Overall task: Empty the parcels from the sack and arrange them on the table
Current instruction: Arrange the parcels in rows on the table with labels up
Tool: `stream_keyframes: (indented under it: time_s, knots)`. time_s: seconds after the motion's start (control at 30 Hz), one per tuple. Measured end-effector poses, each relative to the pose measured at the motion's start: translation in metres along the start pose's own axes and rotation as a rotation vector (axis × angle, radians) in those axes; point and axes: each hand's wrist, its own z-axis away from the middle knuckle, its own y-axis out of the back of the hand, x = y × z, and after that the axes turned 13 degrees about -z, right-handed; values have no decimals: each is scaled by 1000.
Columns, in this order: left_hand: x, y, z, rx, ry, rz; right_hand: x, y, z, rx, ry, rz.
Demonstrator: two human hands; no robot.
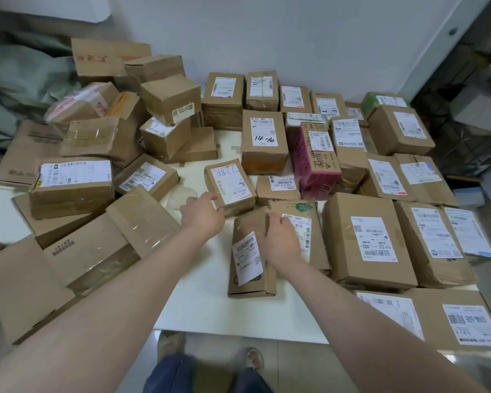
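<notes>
The left hand [201, 215] has its fingers [209, 197] clenched on the near-left corner of a small box [229, 184] with handwritten figures on its label, thumb on top, the rest tucked at the near edge. The right hand [281, 239] curls its fingers [278, 220] over the left edge of a flat parcel [315, 242] with a green sticker, seemingly grasping it, though the palm hides the contact.

The risk, as I judge it, is crowding. The small box touches its neighbours behind and to the right, so pulling it by one corner could twist it and nudge them out of line; the flat parcel lies hard against a narrow box [248, 279], so shifting either may drag the other. The loose heap [97, 137] to the left sits tilted and stacked; a knock from the left forearm could tip boxes off the surface [207, 282].

Both gripped parcels lie directly under the fingers, mid-surface; ordered rows [366, 236] spread rightward, label up; the grey-green sack [20, 78] lies slumped well apart, behind the heap at the far left.
</notes>
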Motion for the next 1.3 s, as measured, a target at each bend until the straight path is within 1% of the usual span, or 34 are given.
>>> stream_keyframes:
  time_s: [0.07, 0.1, 0.23, 0.3, 0.33, 0.43, 0.5, 0.57, 0.67, 0.73, 0.8, 0.9, 0.97, 1.0, 1.07, 1.13, 1.17, 1.23, 1.3]
  knots:
    - [-7, 8, -7, 23, -53, -8, -10, -12, -4, 43, -9, 202]
    - [-11, 13, -12, 31, -79, 0, -17, -17, -7, 36, -32, 253]
    - [-32, 41, -41, 25, -145, 23, -50, -27, -25, -41, -212, 250]
    - [-43, 58, -60, 32, -164, 44, -66, -32, -34, -31, -311, 243]
    - [-48, 66, -69, 37, -179, 49, -74, -35, -39, -1, -331, 244]
    - [-59, 95, -104, 59, -220, 66, -102, -43, -60, 165, -277, 242]
    - [-61, 117, -127, 80, -208, 77, -123, -43, -79, 264, -188, 123]
    - [-60, 141, -156, 126, -195, 101, -148, -43, -102, 307, -67, 47]
    - [-50, 162, -195, 209, -187, 100, -175, -43, -128, 245, 77, -78]
    - [-40, 166, -215, 226, -192, 48, -178, -46, -140, 190, 123, -82]
    - [-28, 167, -235, 221, -203, 12, -177, -46, -156, 123, 101, -65]
    - [-21, 168, -267, 184, -197, 17, -176, -34, -191, 78, -23, -146]
    - [-25, 171, -284, 148, -211, 22, -182, -24, -219, 105, -87, -266]
    - [-28, 171, -291, 139, -216, 55, -188, -20, -232, 121, -123, -386]
    - [-32, 177, -300, 108, -218, 228, -199, -17, -255, 121, -192, -716]
    - [-29, 182, -305, 20, -210, 451, -209, -15, -275, 42, -225, -1006]
    - [-24, 184, -306, -41, -200, 522, -212, -14, -283, -21, -225, -1116]
    - [-11, 183, -307, -168, -142, 619, -217, -13, -295, -157, -193, -1288]
    - [4, 175, -306, -334, -62, 754, -219, -8, -303, -226, -133, -1440]
